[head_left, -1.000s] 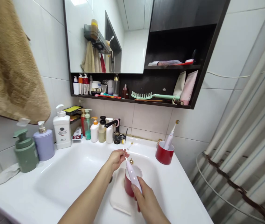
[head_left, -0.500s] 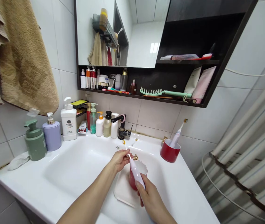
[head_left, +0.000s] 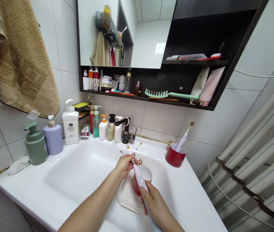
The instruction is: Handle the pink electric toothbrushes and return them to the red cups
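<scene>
My left hand (head_left: 125,165) pinches the thin stem of a white electric toothbrush head (head_left: 128,152) above the basin. My right hand (head_left: 156,206) grips a pearly pink-white electric toothbrush handle (head_left: 139,177), whose pale blue lower end sticks out below my fist. The stem meets the top of the handle between my hands. Just behind the handle stands a red cup with a white inside (head_left: 143,177), on a white tray (head_left: 127,196). A spare brush head (head_left: 138,146) lies on the basin's far ledge.
A black faucet (head_left: 126,134) stands behind the white basin (head_left: 79,174). Several pump bottles line its back ledge. To the right, a second red cup (head_left: 175,155) holds another electric toothbrush. A brown towel (head_left: 23,64) hangs at left, and a dark shelf cabinet (head_left: 151,87) sits above.
My view has swung, bringing more of the basin's left side in. The handle now sits lower in my right hand, with its pale blue end showing. Both hands stay close together.
</scene>
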`<move>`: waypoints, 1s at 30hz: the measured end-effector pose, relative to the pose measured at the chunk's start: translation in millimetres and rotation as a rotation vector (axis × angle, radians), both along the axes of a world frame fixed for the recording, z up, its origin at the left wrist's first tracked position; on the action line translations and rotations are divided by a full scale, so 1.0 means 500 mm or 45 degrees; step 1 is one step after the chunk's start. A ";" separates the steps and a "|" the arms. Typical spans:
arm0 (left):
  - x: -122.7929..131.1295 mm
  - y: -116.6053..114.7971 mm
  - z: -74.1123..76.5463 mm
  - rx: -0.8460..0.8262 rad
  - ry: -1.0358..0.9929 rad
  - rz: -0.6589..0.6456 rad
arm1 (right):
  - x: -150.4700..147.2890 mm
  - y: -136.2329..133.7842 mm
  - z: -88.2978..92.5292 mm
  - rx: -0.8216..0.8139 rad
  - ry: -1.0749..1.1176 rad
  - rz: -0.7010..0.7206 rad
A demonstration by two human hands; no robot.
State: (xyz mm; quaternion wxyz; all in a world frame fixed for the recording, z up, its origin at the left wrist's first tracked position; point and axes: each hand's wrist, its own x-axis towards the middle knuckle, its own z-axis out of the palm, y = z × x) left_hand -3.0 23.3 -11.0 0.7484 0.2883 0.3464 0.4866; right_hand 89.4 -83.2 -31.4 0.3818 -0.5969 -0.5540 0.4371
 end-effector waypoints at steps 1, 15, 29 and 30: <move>0.001 -0.001 0.000 0.007 0.023 0.005 | 0.000 0.000 0.000 -0.006 -0.007 -0.011; 0.022 -0.029 0.010 0.055 -0.045 -0.027 | -0.007 -0.006 0.016 -0.083 0.266 0.015; 0.042 -0.047 0.005 0.138 0.038 -0.080 | -0.010 -0.007 0.022 0.078 0.206 -0.136; 0.042 -0.048 0.006 0.144 0.040 -0.087 | -0.012 -0.009 0.026 0.044 0.276 -0.123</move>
